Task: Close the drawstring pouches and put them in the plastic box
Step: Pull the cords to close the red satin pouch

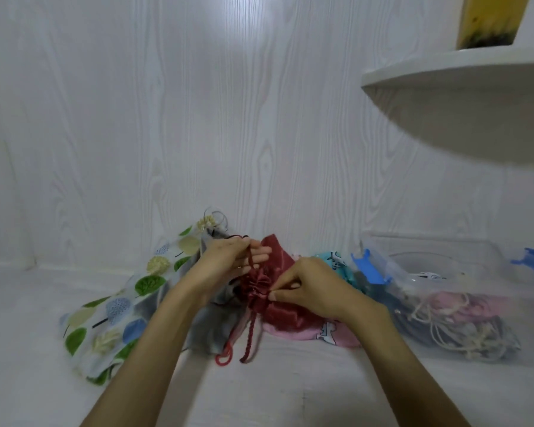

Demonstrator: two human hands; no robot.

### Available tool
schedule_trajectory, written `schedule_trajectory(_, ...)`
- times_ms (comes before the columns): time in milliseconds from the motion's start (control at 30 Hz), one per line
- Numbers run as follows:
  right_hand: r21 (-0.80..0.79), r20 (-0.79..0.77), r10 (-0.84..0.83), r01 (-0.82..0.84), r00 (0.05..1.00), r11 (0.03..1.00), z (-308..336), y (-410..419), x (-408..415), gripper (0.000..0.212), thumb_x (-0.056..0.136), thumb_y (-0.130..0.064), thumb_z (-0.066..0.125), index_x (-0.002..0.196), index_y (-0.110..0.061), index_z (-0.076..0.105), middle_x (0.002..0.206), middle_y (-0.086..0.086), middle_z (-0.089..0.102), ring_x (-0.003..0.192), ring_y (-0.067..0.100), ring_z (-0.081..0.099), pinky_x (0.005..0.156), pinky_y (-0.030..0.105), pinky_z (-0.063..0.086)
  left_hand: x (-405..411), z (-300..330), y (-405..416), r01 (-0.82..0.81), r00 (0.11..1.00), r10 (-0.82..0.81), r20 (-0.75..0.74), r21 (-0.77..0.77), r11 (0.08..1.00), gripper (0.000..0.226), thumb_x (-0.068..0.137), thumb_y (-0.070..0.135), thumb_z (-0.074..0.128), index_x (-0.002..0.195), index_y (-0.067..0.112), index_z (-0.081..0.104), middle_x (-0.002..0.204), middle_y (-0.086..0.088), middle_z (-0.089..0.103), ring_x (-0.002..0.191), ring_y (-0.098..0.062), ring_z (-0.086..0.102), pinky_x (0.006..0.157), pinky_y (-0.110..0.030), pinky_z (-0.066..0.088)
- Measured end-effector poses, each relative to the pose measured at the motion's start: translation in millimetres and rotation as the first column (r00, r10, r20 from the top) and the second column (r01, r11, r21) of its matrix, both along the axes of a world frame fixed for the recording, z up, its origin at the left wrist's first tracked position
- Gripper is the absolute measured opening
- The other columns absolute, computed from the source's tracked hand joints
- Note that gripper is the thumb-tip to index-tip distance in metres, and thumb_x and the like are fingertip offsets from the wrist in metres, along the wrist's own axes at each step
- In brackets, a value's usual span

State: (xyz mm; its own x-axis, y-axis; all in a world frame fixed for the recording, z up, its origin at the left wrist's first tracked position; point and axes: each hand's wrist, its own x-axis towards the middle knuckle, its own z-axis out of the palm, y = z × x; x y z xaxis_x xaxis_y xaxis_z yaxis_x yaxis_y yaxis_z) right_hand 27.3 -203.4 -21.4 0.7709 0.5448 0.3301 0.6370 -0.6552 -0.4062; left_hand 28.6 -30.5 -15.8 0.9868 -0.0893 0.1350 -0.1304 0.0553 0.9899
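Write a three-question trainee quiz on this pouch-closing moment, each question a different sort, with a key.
1. True or false: the dark red pouch already lies inside the plastic box.
2. Multiple choice: what does the left hand grip? A) the blue clip of the box B) the red drawstring C) the tree-print pouch
3. Fill in: the right hand pinches the pouch at its gathered ____.

Key: 1 false, it lies on the surface in front of the person, to the left of the box; 2 B; 3 mouth.
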Motion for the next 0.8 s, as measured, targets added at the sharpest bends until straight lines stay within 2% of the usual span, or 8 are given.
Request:
schedule_trajectory(133,0.025,-0.041,0.037,-0.036,0.998,0.999,-5.9,7.5,-3.7,0.021,0.083,-0.025,0.07,0.062,-0.027,0.07,0.041,-0.019,0.049,0.043,0.003,0.043,0.048,0.009,0.031,-1.4,0.2,-2.3,0.052,0.998,-0.047,0.05,-0.117,0.992,0.026,0.102,0.019,0.037,0.099,0.01,0.062,0.101,-0.001,0.074,0.083,-0.003,0.071,0.062,-0.011,0.052)
schedule_trajectory(267,0.084,-0.127,0.048,-0.038,0.991,0.996,2.7,3.3,-10.0,0.012,0.083,-0.022,0.07,0.078,-0.014,0.077,0.039,-0.016,0.048,0.04,0.003,0.039,0.046,0.009,0.03,-3.2,4.5,-2.9,0.139,0.989,-0.131,0.074,-0.108,0.984,0.024,0.1,0.019,0.041,0.093,0.012,0.063,0.089,0.001,0.076,0.063,0.001,0.065,0.05,-0.009,0.045)
schedule_trajectory(367,-0.038,-0.262,0.014,-0.024,0.965,0.999,15.9,-10.5,-15.7,0.016,0.085,-0.029,0.068,0.073,-0.022,0.076,0.041,-0.014,0.047,0.038,0.003,0.038,0.047,0.01,0.031,-3.9,1.2,-2.2,0.225,0.965,-0.248,0.084,0.213,0.951,0.025,0.099,0.017,0.044,0.093,0.014,0.069,0.084,0.002,0.075,0.057,0.001,0.058,0.055,-0.01,0.044)
schedule_trajectory(467,-0.133,-0.37,-0.043,-0.008,0.928,0.991,33.3,-32.5,-23.6,0.028,0.085,-0.045,0.062,0.064,-0.028,0.073,0.052,-0.005,0.046,0.046,0.007,0.031,0.052,0.018,0.03,-6.7,-0.6,-5.5,0.303,0.928,-0.369,0.052,0.475,0.826,0.023,0.096,0.017,0.05,0.088,0.018,0.072,0.066,0.01,0.068,0.056,0.001,0.053,0.061,-0.009,0.042)
schedule_trajectory(533,-0.079,-0.387,-0.06,0.032,0.92,0.996,41.6,-43.4,-27.4,0.035,0.087,-0.045,0.06,0.062,-0.023,0.07,0.056,-0.003,0.048,0.052,0.008,0.037,0.056,0.016,0.033,-10.9,0.5,-11.3,0.344,0.91,-0.415,0.016,0.531,0.774,0.026,0.095,0.019,0.054,0.073,0.017,0.069,0.055,0.01,0.056,0.053,-0.003,0.046,0.059,-0.013,0.037)
schedule_trajectory(633,0.076,-0.422,-0.12,0.167,0.899,0.983,47.4,-50.5,-25.6,0.042,0.087,-0.043,0.059,0.053,-0.019,0.056,0.043,-0.013,0.045,0.04,-0.002,0.04,0.047,0.003,0.033,-13.7,-3.7,-24.5,0.379,0.899,-0.434,-0.052,0.59,0.713,0.036,0.094,0.017,0.054,0.059,0.013,0.053,0.051,0.012,0.049,0.049,-0.002,0.038,0.055,-0.015,0.031)
schedule_trajectory(733,0.192,-0.463,-0.127,0.239,0.877,0.952,47.1,-49.7,-20.4,0.044,0.085,-0.047,0.059,0.051,-0.021,0.052,0.046,-0.011,0.047,0.041,-0.002,0.04,0.047,0.004,0.034,-17.6,-5.9,-43.1,0.443,0.885,-0.432,-0.176,0.608,0.659,0.02,0.082,0.02,0.059,0.071,0.003,0.062,0.053,0.006,0.048,0.042,-0.002,0.034,0.047,-0.014,0.03)
schedule_trajectory(800,0.25,-0.45,-0.138,0.272,0.882,0.929,44.7,-46.5,-16.5,0.042,0.084,-0.049,0.06,0.053,-0.021,0.057,0.05,-0.01,0.052,0.048,0.002,0.044,0.057,0.011,0.036,-18.1,-6.8,-52.8,0.552,0.834,-0.439,-0.334,0.493,0.672,0.035,0.064,0.028,0.061,0.087,0.004,0.072,0.049,0.006,0.043,0.038,-0.003,0.034,0.044,-0.016,0.029)
